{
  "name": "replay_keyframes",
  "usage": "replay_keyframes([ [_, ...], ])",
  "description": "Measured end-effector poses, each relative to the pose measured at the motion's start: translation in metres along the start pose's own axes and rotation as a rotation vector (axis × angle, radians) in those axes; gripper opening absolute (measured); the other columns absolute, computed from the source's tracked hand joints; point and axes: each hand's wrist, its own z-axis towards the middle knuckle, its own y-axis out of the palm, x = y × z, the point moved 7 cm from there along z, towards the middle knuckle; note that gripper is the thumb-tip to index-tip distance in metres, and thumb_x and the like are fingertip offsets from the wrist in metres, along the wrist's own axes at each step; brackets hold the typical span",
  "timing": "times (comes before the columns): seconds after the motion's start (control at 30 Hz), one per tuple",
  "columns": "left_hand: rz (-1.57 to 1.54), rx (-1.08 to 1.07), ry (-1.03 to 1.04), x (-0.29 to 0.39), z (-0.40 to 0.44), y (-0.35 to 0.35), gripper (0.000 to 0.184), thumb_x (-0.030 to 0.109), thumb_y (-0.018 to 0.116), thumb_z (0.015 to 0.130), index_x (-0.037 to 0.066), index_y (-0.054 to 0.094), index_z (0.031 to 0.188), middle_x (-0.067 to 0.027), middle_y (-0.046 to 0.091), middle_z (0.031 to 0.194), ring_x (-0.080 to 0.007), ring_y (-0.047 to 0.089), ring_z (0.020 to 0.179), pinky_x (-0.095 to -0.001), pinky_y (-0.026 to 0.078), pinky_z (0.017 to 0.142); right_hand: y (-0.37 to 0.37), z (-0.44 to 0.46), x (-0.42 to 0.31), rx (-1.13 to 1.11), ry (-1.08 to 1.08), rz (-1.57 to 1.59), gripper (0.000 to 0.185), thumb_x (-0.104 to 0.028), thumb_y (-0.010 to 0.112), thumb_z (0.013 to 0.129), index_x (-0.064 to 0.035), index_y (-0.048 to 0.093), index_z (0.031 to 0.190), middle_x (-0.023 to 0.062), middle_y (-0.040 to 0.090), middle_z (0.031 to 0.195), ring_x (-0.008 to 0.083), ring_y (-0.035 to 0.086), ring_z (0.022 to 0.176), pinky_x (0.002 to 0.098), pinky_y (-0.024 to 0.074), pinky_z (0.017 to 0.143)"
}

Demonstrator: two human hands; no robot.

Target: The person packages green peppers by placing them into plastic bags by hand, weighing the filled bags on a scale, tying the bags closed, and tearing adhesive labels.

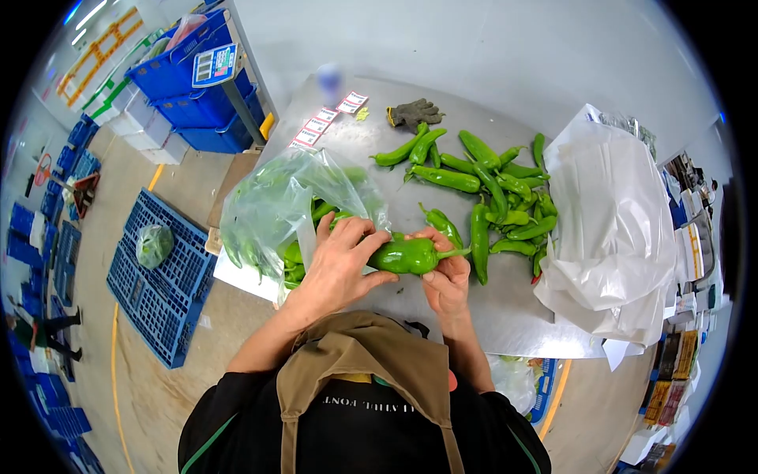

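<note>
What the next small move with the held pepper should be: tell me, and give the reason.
I'd probably guide the held pepper leftward into the clear bag. The right hand has it near the stem, the left hand is at its blunt end, right beside the bag, and bagged peppers already show inside.

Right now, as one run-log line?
right hand: holds long green pepper, stem end; left hand: at its tip end; clear plastic bag: green peppers inside; loose green peppers: on metal table
</note>
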Motion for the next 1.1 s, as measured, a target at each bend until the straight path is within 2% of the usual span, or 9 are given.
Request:
replay_keyframes([
  [0.1, -0.167, -0.015, -0.027, -0.009, 0.000, 0.009, 0.057, 0.022, 0.082, 0.054, 0.004, 0.055, 0.101, -0.0122, 0.054, 0.101, -0.0307, 0.054, 0.096, -0.0377, 0.044, 0.080, 0.007, 0.000, 0.000, -0.083, -0.049, -0.016, 0.049, 0.006, 0.061, 0.075, -0.0071, 0.051, 0.121, 0.0184, 0.042, 0.126, 0.0337, 0.043, 0.120, 0.0461, 0.0345, 0.101],
  [0.2, -0.088, -0.052, -0.141, -0.011, -0.008, 0.024, 0.055, 0.020, 0.082, 0.053, 0.005, 0.054, 0.098, -0.0117, 0.055, 0.101, -0.0301, 0.055, 0.095, -0.0376, 0.045, 0.076, 0.022, 0.007, -0.002, 0.051, 0.037, 0.138, 0.054, 0.006, 0.062, 0.074, -0.0027, 0.046, 0.125, 0.0174, 0.042, 0.126, 0.0305, 0.043, 0.120, 0.0431, 0.0353, 0.100],
  [0.3, 0.020, 0.106, -0.121, -0.007, -0.009, 0.020, 0.054, 0.017, 0.081, 0.055, 0.005, 0.053, 0.100, -0.0119, 0.056, 0.100, -0.0299, 0.056, 0.093, -0.0389, 0.044, 0.076, 0.009, 0.002, 0.012, 0.240, 0.178, -0.246, 0.059, 0.009, 0.059, 0.072, 0.0008, 0.041, 0.127, 0.0161, 0.046, 0.123, 0.0270, 0.047, 0.116, 0.0391, 0.0376, 0.099],
  [0.4, -0.021, 0.121, -0.111, -0.012, -0.012, 0.019, 0.054, 0.016, 0.079, 0.058, 0.005, 0.054, 0.104, -0.0123, 0.057, 0.102, -0.0310, 0.056, 0.094, -0.0398, 0.044, 0.079, -0.010, -0.005, 0.021, 0.348, 0.237, -0.284, 0.057, 0.013, 0.054, 0.070, 0.0012, 0.043, 0.124, 0.0152, 0.050, 0.118, 0.0242, 0.052, 0.109, 0.0360, 0.0401, 0.096],
  [0.53, -0.159, 0.050, -0.246, -0.021, -0.016, 0.012, 0.054, 0.015, 0.078, 0.064, 0.004, 0.054, 0.110, -0.0138, 0.057, 0.104, -0.0335, 0.057, 0.095, -0.0402, 0.045, 0.080, -0.014, 0.006, 0.006, 0.178, 0.041, -0.229, 0.054, 0.011, 0.060, 0.069, -0.0069, 0.049, 0.119, 0.0147, 0.052, 0.114, 0.0287, 0.052, 0.108, 0.0419, 0.0404, 0.096],
  [0.57, -0.326, -0.082, -0.341, -0.030, -0.021, 0.025, 0.052, 0.014, 0.076, 0.067, 0.002, 0.053, 0.112, -0.0152, 0.058, 0.103, -0.0342, 0.058, 0.090, -0.0390, 0.047, 0.077, -0.014, 0.009, 0.003, 0.143, 0.002, -0.198, 0.052, 0.010, 0.060, 0.069, -0.0077, 0.050, 0.117, 0.0148, 0.051, 0.114, 0.0299, 0.052, 0.109, 0.0434, 0.0403, 0.096],
  [0.67, -0.387, -0.041, -0.304, -0.025, -0.019, 0.024, 0.047, 0.013, 0.073, 0.070, 0.004, 0.052, 0.111, -0.0175, 0.056, 0.097, -0.0349, 0.057, 0.086, -0.0398, 0.047, 0.071, -0.015, 0.013, 0.002, 0.100, -0.044, -0.124, 0.049, 0.010, 0.061, 0.070, -0.0104, 0.051, 0.113, 0.0152, 0.050, 0.115, 0.0322, 0.051, 0.110, 0.0461, 0.0392, 0.097],
  [0.97, -0.301, 0.197, -0.021, -0.007, -0.009, 0.020, 0.037, 0.007, 0.074, 0.067, 0.005, 0.062, 0.101, -0.0122, 0.054, 0.106, -0.0315, 0.053, 0.102, -0.0389, 0.043, 0.083, -0.020, 0.012, 0.019, 0.096, 0.007, -0.112, 0.042, 0.013, 0.057, 0.071, -0.0081, 0.054, 0.107, 0.0184, 0.049, 0.116, 0.0311, 0.050, 0.111, 0.0445, 0.0397, 0.096],
  [1.1, -0.264, 0.273, -0.016, -0.007, -0.007, 0.026, 0.028, 0.005, 0.074, 0.065, 0.004, 0.064, 0.092, -0.0115, 0.055, 0.104, -0.0315, 0.054, 0.100, -0.0392, 0.042, 0.084, -0.021, 0.011, 0.024, 0.141, 0.010, -0.216, 0.041, 0.015, 0.057, 0.071, -0.0072, 0.053, 0.106, 0.0178, 0.050, 0.115, 0.0311, 0.051, 0.111, 0.0420, 0.0422, 0.094],
])
